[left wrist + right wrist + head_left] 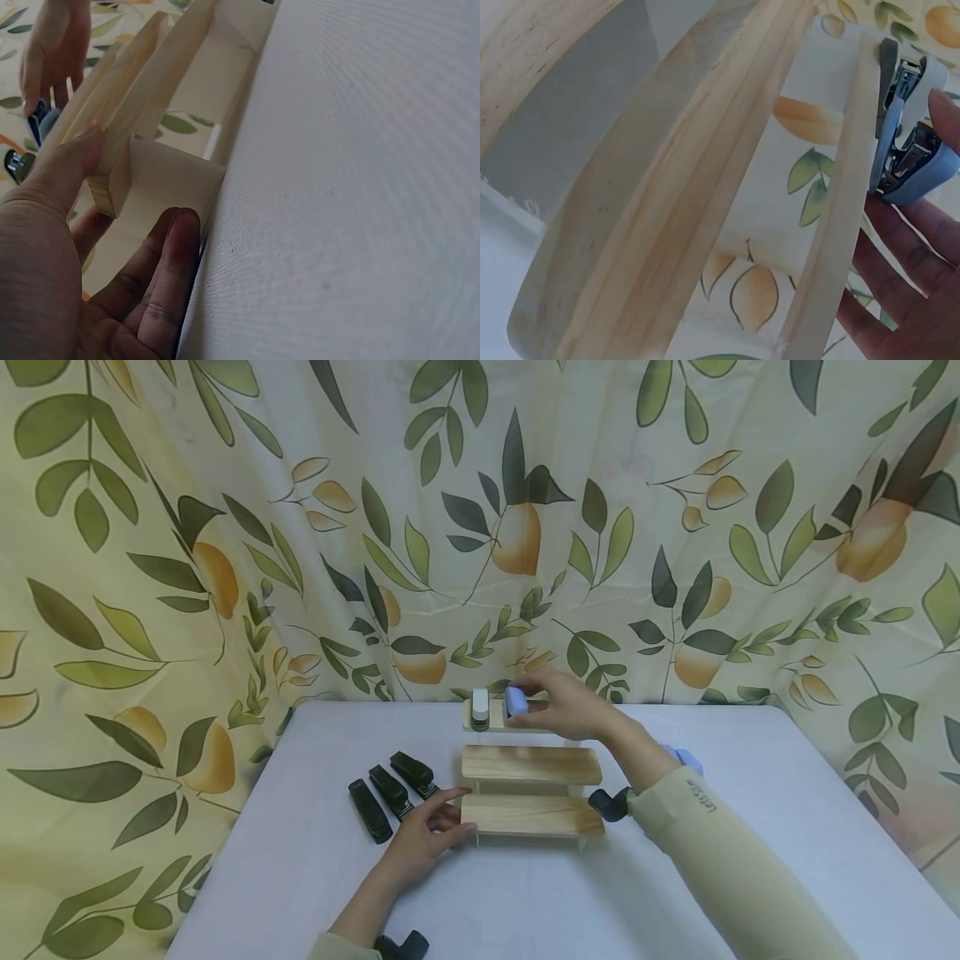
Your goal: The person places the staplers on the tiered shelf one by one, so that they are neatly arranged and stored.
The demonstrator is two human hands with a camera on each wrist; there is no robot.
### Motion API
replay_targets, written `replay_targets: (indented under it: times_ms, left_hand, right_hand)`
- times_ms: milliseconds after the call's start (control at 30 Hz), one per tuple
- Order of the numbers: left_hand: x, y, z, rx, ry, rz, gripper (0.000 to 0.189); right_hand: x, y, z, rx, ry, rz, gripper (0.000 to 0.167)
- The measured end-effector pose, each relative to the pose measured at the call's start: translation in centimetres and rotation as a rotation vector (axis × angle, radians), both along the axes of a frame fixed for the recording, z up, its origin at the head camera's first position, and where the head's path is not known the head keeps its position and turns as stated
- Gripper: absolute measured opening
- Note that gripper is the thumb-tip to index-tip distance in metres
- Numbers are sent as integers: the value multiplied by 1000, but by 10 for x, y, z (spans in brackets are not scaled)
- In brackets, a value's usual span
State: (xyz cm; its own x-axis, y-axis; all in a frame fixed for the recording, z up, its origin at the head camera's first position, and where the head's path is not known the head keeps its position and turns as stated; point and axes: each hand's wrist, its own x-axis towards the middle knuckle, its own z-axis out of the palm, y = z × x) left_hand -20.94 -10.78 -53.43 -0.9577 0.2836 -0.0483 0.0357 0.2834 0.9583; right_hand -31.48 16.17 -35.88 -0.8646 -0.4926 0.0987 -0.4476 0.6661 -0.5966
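Observation:
A three-step wooden display rack (532, 814) stands on the table. My left hand (429, 837) grips the left end of its lowest step, the thumb on the plank's edge in the left wrist view and the other fingers by the pale side support (169, 169). My right hand (566, 703) reaches to the top step and holds a small blue stapler (515, 702) between thumb and fingers. The blue stapler's base meets the top plank (840, 202) in the right wrist view. Close to its left, a white stapler (480, 706) stands on the same step.
Three black staplers (370, 810) lie in a slanted row left of the rack. More light blue (688, 762) shows on the table behind my right forearm, mostly hidden. A patterned curtain (480, 527) hangs along the table's back edge.

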Motion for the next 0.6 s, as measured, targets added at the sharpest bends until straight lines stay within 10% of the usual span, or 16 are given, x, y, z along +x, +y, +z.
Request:
replay_targets:
  times_ms: [600]
  left_hand:
    - [1, 1, 2, -1, -3, 8, 56]
  right_hand:
    - [-2, -4, -2, 15, -18, -3, 61]
